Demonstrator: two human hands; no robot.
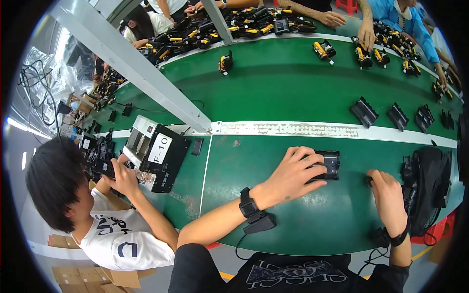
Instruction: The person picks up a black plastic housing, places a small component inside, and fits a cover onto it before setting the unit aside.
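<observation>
My left hand [294,172] lies over the left end of a black plastic housing [333,165] on the green bench. Its fingers reach across the housing from above and the thumb is on the near side, holding it. To the right, my right hand [387,191] is closed in a pinch on a small dark part [369,180], mostly hidden by the fingertips. A black band with a device is strapped round each wrist.
A black bag [424,183] lies right of my right hand. Beyond the white rail [293,129], black housings [364,112] and black-yellow assemblies [323,50] sit on the green belt. At left, a co-worker [112,215] handles black parts beside a black-and-silver machine [155,152].
</observation>
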